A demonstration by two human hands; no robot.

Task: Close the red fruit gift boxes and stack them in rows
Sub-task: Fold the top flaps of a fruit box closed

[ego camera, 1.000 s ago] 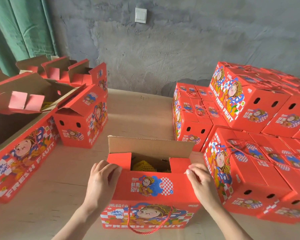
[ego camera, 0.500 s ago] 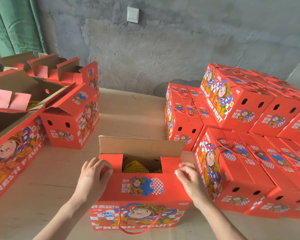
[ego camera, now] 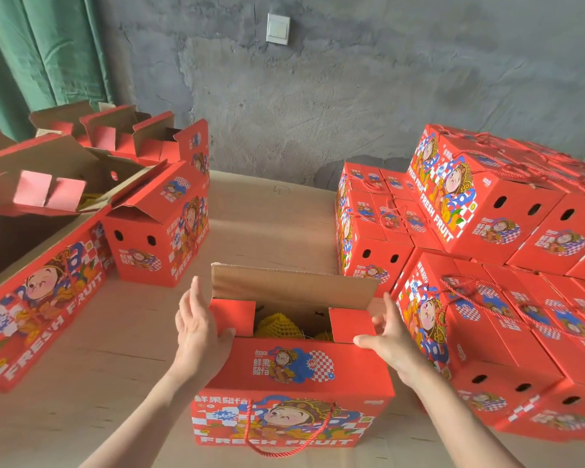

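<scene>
A red fruit gift box [ego camera: 293,376] stands in front of me, its far flap [ego camera: 293,287] upright and the near flap folded down over part of the top. Yellow foam-netted fruit [ego camera: 277,327] shows through the gap between the two small side flaps. My left hand [ego camera: 200,327] lies with straight fingers against the box's left end, thumb on the near flap. My right hand [ego camera: 390,339] touches the right end, thumb on the right side flap. Closed red boxes [ego camera: 480,298] are stacked in rows at the right.
Several open red boxes [ego camera: 156,228] with raised flaps stand at the left, one large one [ego camera: 38,298] closest to me. All rest on a pale wooden table [ego camera: 271,217]. A grey concrete wall and a green curtain [ego camera: 38,52] lie behind.
Both hands have slid off the small side flaps to the outer ends of the box, with fingers now straightened. The side flaps lie folded inward.
</scene>
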